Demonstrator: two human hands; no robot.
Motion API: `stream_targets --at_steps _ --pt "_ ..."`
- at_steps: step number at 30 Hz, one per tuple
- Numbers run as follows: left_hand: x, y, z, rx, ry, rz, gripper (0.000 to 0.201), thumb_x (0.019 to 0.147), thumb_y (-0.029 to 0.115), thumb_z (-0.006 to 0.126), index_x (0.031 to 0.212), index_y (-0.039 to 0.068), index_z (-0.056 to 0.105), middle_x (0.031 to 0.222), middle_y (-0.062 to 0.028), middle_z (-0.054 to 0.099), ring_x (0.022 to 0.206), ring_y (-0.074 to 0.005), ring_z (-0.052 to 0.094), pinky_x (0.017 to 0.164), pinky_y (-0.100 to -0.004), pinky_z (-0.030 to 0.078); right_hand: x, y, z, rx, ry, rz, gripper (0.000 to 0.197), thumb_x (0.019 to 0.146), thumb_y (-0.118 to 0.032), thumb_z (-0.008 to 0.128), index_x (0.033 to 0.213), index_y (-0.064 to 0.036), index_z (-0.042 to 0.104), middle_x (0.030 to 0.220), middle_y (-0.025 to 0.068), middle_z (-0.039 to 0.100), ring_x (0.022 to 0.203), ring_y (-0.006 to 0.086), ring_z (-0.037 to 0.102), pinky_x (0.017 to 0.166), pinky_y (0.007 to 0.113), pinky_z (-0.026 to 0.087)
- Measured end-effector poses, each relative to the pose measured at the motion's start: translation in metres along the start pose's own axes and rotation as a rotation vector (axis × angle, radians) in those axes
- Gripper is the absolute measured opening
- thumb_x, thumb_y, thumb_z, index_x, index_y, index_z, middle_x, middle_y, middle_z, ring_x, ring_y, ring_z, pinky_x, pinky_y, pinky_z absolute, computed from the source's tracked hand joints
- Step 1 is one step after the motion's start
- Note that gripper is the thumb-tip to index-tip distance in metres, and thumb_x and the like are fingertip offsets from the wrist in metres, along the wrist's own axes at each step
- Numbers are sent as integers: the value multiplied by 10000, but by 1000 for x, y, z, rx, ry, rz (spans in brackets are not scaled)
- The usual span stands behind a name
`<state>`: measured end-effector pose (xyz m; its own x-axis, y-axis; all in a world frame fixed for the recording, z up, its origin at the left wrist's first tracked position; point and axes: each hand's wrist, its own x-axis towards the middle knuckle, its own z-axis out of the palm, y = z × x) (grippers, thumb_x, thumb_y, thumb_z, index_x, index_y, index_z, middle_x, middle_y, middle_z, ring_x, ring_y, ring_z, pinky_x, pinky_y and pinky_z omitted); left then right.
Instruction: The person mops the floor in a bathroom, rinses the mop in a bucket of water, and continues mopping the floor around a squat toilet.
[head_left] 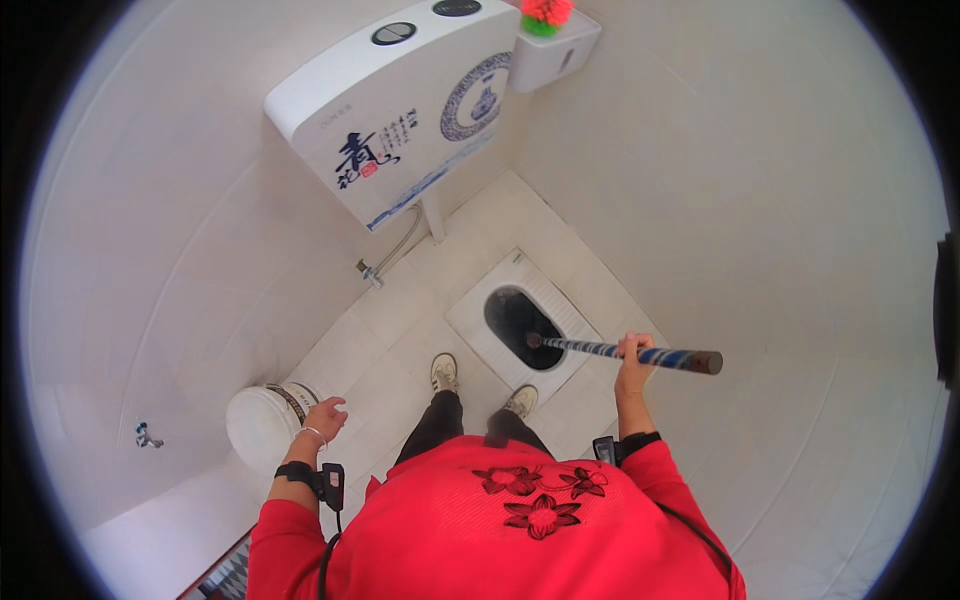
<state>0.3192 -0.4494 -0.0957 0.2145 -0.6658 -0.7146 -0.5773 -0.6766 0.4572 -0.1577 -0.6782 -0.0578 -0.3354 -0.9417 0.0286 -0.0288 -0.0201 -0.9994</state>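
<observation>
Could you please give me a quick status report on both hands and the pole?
Right hand grip shut on striped pole, far end in squat toilet. Left hand open, over white bucket. Nothing blocking the pole.

White wall cistern (400, 110) bears a round blue emblem (475, 97) and black brush lettering (362, 158).

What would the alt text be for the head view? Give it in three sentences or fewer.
A person in a red top stands over a white squat toilet, the right hand gripping a blue striped pole that reaches into its bowl. The left hand hangs open beside a white bucket.
</observation>
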Motion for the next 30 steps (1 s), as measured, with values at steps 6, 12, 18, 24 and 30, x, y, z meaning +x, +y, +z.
stream_targets --at_steps 6,12,18,24,30 --pt "-6 -17 -3 41 -50 -41 297 700 159 535 986 77 536 696 -111 612 627 -202 598 646 -291 469 57 -172 -35 203 -62 -54 218 753 -9 471 587 -86 353 482 -6 325 416 90 309 433 241 289" --pt "-6 -8 0 -71 -52 -157 278 705 124 529 976 68 538 682 -114 608 600 -165 599 603 -274 474 38 -322 12 171 -350 -294 252 805 -100 375 569 -99 288 421 -11 281 347 83 248 417 236 267" --pt "-1 17 24 -267 32 58 300 713 128 528 1004 51 523 721 -131 612 624 -184 604 612 -273 473 47 -377 89 96 -746 -413 230 804 -128 340 580 -100 301 402 -27 301 314 54 233 405 211 281" --pt "-22 -71 56 -343 8 -160 284 722 71 517 999 13 503 699 -127 596 617 -168 588 581 -267 465 58 -296 164 349 -1266 -228 190 748 -95 488 623 -67 348 426 -13 353 346 83 313 376 233 289" --pt "-37 -124 47 -343 -3 -360 264 714 59 524 972 3 509 657 -121 589 581 -175 584 538 -269 476 32 -58 155 27 -985 -24 151 716 -34 543 628 -47 421 572 41 462 516 92 415 464 213 327"
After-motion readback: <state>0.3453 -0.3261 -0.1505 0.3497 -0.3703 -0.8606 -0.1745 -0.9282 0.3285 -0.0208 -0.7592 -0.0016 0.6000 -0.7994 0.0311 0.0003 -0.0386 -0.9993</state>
